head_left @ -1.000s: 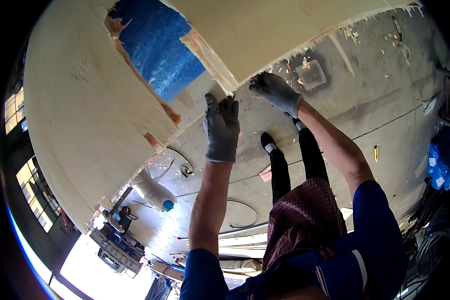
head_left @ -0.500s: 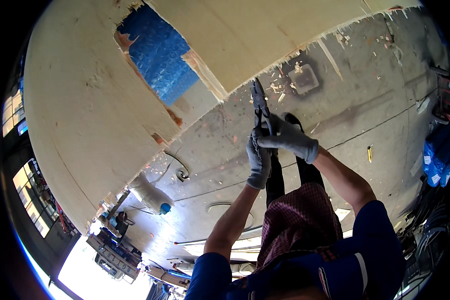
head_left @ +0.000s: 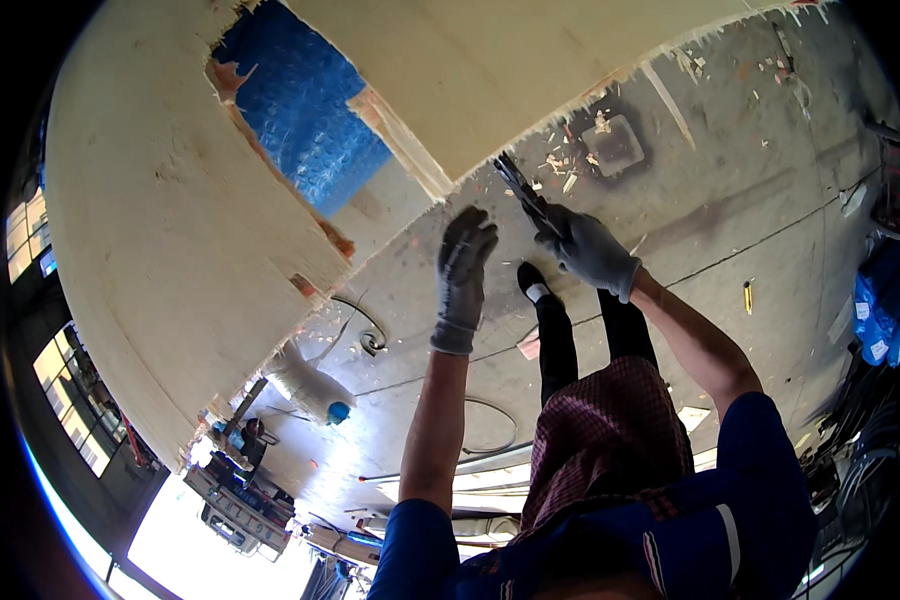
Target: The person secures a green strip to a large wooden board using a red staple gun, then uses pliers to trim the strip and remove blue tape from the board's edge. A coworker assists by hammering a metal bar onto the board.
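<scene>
right hand (head_left: 592,250), grey glove, closed around dark pliers (head_left: 522,190); the tool's tip points up-left from the hand toward the broken edge of a pale wooden panel (head_left: 150,250). left hand (head_left: 464,262), also gloved, just left of it, fingers loosely curled, holding nothing, not touching the pliers. up-left of both hands, a ragged hole in the panel shows blue bubble wrap (head_left: 300,110). splinters (head_left: 570,180) on the concrete floor beyond the right hand. blue packages with white labels (head_left: 875,320) far right.

A workshop: concrete floor (head_left: 730,200) strewn with wood chips (head_left: 570,170), large plywood panel (head_left: 150,240).
</scene>
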Demonstrator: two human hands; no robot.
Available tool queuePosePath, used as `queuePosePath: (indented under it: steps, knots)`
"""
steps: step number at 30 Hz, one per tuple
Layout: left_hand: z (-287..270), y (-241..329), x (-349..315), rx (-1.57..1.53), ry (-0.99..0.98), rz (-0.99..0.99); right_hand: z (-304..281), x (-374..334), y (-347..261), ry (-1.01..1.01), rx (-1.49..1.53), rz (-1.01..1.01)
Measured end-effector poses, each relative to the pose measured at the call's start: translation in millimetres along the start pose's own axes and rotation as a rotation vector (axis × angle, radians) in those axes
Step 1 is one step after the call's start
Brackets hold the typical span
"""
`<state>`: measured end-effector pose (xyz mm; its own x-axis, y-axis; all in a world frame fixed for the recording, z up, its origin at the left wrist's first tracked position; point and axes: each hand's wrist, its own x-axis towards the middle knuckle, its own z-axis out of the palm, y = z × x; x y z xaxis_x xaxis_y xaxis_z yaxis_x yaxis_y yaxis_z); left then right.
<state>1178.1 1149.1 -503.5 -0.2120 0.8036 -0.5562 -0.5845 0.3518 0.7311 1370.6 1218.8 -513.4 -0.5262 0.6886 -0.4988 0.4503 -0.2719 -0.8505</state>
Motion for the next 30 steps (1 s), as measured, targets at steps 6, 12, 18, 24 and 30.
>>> queuePosePath:
  steps: [6, 12, 18, 24, 30]
  knots:
    - [-7.8, 29.1, 33.1, -0.643, -0.004, 0.090, 9.2, 28.7, -14.6, 0.104, -0.054, -0.052]
    - [-6.4, 28.7, 37.9, -0.568, 0.075, 0.086, 16.2, 56.9, -24.3, 0.224, -0.115, -0.141]
    - [-8.1, 34.1, 34.6, -0.469, 0.084, 0.036, 16.3, 65.7, -45.6, 0.354, -0.235, -0.128]
    - [-5.8, 39.4, 35.2, -0.443, 0.144, -0.010, 23.2, 83.6, -32.2, 0.329, -0.208, -0.157]
    - [-25.4, 36.6, 37.0, -0.473, 0.144, -0.112, 32.9, 133.6, 21.0, 0.494, -0.342, -0.412]
